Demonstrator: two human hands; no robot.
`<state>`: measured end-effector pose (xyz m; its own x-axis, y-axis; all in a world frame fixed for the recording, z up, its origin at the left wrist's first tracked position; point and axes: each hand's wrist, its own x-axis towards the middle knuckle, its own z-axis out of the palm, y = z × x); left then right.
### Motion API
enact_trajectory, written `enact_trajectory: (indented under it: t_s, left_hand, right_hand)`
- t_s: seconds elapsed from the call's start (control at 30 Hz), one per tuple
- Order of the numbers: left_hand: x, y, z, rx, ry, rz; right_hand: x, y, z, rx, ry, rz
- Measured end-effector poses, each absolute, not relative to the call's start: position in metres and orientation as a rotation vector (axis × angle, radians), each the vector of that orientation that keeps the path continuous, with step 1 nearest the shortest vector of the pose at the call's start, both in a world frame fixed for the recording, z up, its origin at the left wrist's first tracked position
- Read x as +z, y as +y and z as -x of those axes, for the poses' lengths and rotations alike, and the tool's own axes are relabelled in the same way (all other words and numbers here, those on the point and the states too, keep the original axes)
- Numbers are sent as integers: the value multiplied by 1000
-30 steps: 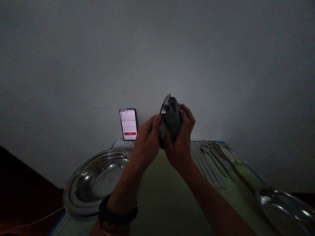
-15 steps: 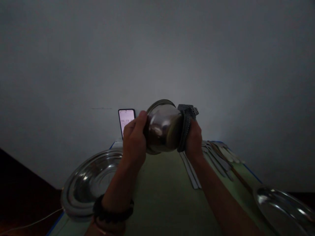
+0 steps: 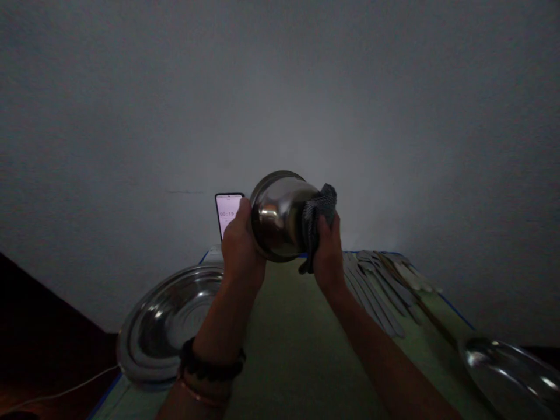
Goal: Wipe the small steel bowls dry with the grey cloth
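A shiny metal bowl (image 3: 280, 213) is held up over the green table (image 3: 289, 350), tilted on its side with its base toward the right. My left hand (image 3: 242, 251) grips it by the rim on the left, thumb on top. At the bowl's base, my right hand (image 3: 328, 251) is closed on a dark checked cloth (image 3: 321, 207) and presses it against the metal. The inside of the bowl faces away to the left and is hidden.
A wide steel basin (image 3: 140, 344) stands on the left of the table. Behind my left hand a phone (image 3: 227, 210) showing a timer leans on the wall. Several pieces of flatware (image 3: 380, 286) lie at the right, near a shiny metal dish (image 3: 507, 367). A thin white cable (image 3: 70, 395) runs at lower left.
The bowl and both hands have shifted slightly left. My right hand has turned, and the cloth has moved across the bowl's base, with its folds bunched differently.
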<state>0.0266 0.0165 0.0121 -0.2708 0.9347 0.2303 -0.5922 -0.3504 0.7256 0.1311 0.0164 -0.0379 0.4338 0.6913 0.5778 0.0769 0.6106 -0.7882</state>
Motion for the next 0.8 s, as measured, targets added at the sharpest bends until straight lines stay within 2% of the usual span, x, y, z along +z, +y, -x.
enact_trajectory:
  t_s: [0.2,0.27,0.43,0.63,0.7,0.8]
  left_hand:
    - [4,12,-27,1501,1038,-1382]
    - [4,9,-28,1388,1126,-1600]
    - [4,10,-26,1294,1228,-1768]
    - [0,19,-14,1501,926,-1519]
    - [0,18,-14,1531,894,-1497]
    - [4,14,-18,1493,939,-1561]
  right_hand:
    - [-40,37,-156,938,-786,920]
    - [-39,35,-157,948,-829,1000]
    - [-32,14,-136,511,-1212,1125]
    - [-44,-1,-107,-191,-1571,975]
    - [-45,-1,-109,-278,-1638,937]
    - [-41,3,-122,-239,-1617,905]
